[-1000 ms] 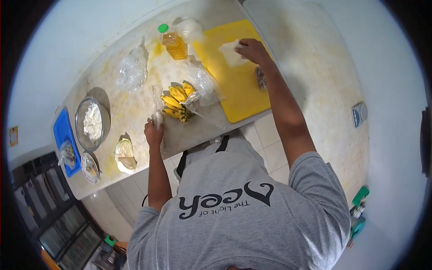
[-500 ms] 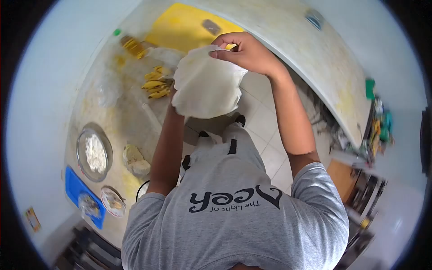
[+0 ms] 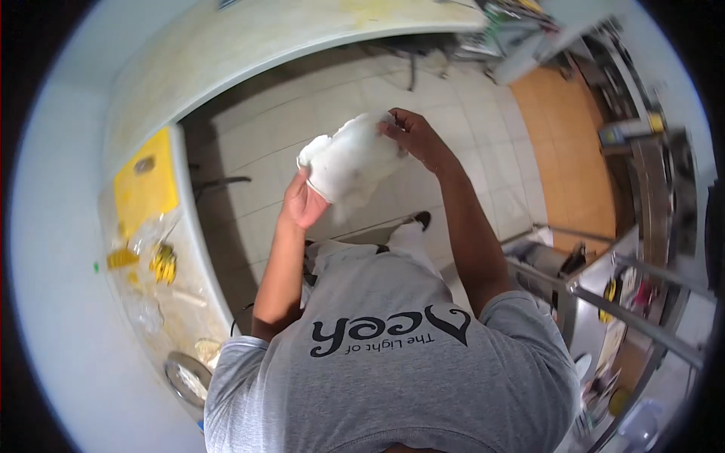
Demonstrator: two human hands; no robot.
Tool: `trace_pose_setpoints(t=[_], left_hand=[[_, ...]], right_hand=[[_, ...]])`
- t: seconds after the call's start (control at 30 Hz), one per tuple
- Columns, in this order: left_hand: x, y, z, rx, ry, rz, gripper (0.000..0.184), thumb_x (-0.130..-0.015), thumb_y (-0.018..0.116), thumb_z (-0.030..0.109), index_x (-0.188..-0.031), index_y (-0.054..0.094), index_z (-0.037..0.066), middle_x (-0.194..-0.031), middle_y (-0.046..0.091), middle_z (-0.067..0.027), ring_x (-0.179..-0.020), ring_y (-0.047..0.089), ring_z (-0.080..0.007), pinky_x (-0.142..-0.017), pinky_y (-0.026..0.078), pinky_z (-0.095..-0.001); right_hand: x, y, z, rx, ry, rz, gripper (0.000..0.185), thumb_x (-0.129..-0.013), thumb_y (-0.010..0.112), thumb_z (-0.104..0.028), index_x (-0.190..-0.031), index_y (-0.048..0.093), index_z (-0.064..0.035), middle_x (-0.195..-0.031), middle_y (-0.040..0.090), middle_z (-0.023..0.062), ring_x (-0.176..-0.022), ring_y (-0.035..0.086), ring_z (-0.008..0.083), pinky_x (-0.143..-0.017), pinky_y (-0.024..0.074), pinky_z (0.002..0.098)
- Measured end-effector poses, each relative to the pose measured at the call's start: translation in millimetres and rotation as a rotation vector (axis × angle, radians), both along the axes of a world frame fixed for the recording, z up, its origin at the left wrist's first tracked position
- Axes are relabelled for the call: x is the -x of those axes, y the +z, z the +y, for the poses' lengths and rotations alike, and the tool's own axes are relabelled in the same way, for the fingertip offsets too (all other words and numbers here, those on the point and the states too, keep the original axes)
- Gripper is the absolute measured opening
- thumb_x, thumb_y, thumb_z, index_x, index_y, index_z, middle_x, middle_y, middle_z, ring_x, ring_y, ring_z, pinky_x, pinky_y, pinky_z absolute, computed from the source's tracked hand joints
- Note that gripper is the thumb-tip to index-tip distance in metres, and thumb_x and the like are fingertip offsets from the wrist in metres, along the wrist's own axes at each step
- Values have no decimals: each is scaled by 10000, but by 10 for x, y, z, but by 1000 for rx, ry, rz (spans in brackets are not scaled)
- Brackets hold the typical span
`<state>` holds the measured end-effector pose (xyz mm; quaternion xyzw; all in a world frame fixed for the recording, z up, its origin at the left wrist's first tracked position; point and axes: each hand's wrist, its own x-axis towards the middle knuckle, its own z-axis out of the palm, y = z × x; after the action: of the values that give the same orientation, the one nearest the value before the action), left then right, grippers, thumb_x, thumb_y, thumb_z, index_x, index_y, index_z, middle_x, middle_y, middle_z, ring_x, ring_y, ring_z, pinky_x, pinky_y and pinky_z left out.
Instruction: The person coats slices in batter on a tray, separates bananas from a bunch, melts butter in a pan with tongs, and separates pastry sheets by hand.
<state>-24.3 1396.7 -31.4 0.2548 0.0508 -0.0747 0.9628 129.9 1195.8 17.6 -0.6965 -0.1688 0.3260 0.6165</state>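
Observation:
A thin white sheet of dough [image 3: 343,162] hangs in front of me between my hands, its edge ragged and its lower right side blurred by motion. My left hand [image 3: 302,200] is under its left edge, with the thumb on top and the palm turned up. On the far right, my right hand [image 3: 411,140] pinches the upper right edge between thumb and fingers. Tiled floor shows below the sheet, which touches only my hands.
Along the left, a counter [image 3: 200,257] carries a yellow board [image 3: 147,181], bananas [image 3: 162,264], a bottle of yellow liquid [image 3: 121,259] and a bowl of white stuff [image 3: 185,377]. Another counter [image 3: 302,30] runs across the far side. A metal-framed rack [image 3: 642,321] stands at right.
My body has turned right, away from the left counter. The dough sheet has come along, now tilted, and my left hand shows at its left edge, where the sheet hid it before.

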Motion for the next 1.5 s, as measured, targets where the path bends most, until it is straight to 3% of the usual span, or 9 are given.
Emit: trace_pose_setpoints(t=[0.07,0.17,0.3,0.43,0.6,0.73,1.03,1.4,1.5], left_hand=[[-395,-46,-618,-248,-83,121,494,-895,544,171,-1317,341,13,-1252,508,-129,-1101,548,-237,-912,481,-393],[-948,-55,-1601,-411,-198,154,361,-898,512,73,-1230,407,-21,-1127,579,-123,-974,614,-202,-839,533,-338],[-1427,-55,-2446,-409,-333,164,297,-924,489,127,-1182,447,-15,-1088,592,-115,-928,624,-178,-794,540,-307],[-1926,-109,-3175,-414,-480,205,242,-939,470,163,-1120,480,2,-1006,603,-85,-863,629,-145,-728,547,-278],[-2549,-125,-3819,-445,-731,168,205,-928,494,170,-1075,507,27,-916,605,-48,-750,620,-107,-687,543,-261],[-3094,-57,-4379,-566,-821,189,244,-902,541,161,-1112,504,43,-987,591,-47,-860,600,-115,-736,526,-272],[-4972,-54,-5754,-590,-971,45,440,-843,622,127,-1219,423,17,-1095,570,-75,-988,584,-152,-848,505,-300],[-6205,517,-8088,-496,-1248,-115,384,-862,581,72,-1202,407,28,-1118,576,-78,-996,591,-139,-838,519,-255],[-6286,683,-8752,-545,-1220,-178,347,-853,592,58,-1166,441,45,-1027,604,-65,-914,606,-130,-786,513,-248]], right_hand=[[1,-173,-821,-184,-206,128,199,-892,576,-213,-985,588,-38,-817,595,-10,-714,525,68,-631,431,226],[33,-305,-1966,-285,-358,171,192,-902,552,-220,-987,560,-49,-842,586,-21,-735,522,47,-641,426,226],[157,-147,-2857,-362,-625,218,216,-903,551,-247,-1010,547,-59,-864,582,-25,-751,525,53,-654,432,236],[175,-419,-3648,-487,-817,261,230,-900,559,-249,-1048,545,-73,-856,581,-19,-745,533,73,-685,451,250],[22,-327,-4084,-695,-1039,332,258,-896,566,-255,-1083,529,-82,-879,563,-27,-701,506,45,-576,406,207],[-337,-515,-4640,-584,-1123,313,270,-888,578,-276,-1082,529,-95,-876,553,-43,-643,466,14,-502,351,176],[-1764,-530,-5968,-561,-1399,315,201,-876,597,-259,-1019,532,-134,-745,528,-76,-518,402,11,-492,362,179],[-2518,-692,-7746,-809,-1593,240,115,-886,575,-221,-945,513,-145,-728,532,-74,-459,413,21,-467,381,191],[-2676,-751,-8316,-838,-1539,246,123,-903,544,-238,-941,498,-130,-689,500,-73,-452,370,25,-478,363,195]])
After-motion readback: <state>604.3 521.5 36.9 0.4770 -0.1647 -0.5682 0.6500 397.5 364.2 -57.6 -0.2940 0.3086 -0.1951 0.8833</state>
